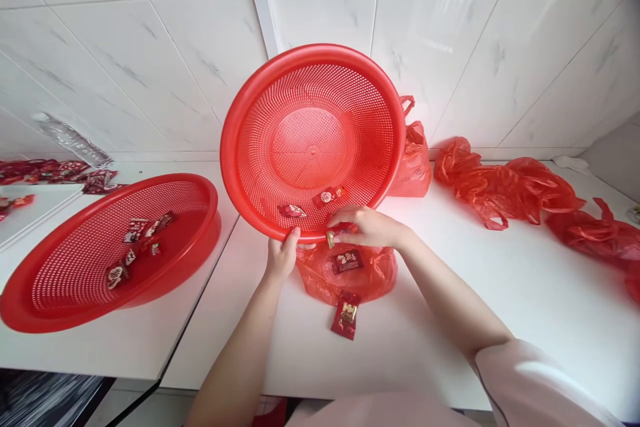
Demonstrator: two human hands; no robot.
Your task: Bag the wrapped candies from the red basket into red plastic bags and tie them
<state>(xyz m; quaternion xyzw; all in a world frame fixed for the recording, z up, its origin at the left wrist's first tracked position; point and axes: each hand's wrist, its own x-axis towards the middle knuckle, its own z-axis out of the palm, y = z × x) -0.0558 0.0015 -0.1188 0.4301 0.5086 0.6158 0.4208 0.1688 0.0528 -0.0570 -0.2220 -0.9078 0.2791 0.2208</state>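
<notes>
A red plastic colander (313, 90) is tilted up on its side, its open mouth facing me. My left hand (283, 255) grips its lower rim, thumb over the edge. At the rim's lower right, my right hand (361, 227) pinches a small gold-coloured wrapped piece (330, 239). Inside the colander, near the lower edge, lie a dark red packet (292, 211) and another red packet (330, 196). Below the rim spreads an open red plastic bag (380, 277) with a dark red packet (347, 261) in it. In front of the bag lies a red-and-gold packet (345, 315).
A second red colander (65, 260) with several packets (131, 255) stands to the left. Behind it are a clear plastic bottle (73, 139), red packets (45, 170) and a white tray (50, 210). Red plastic bags (510, 187) lie on the right; a tied bag (413, 163) stands behind.
</notes>
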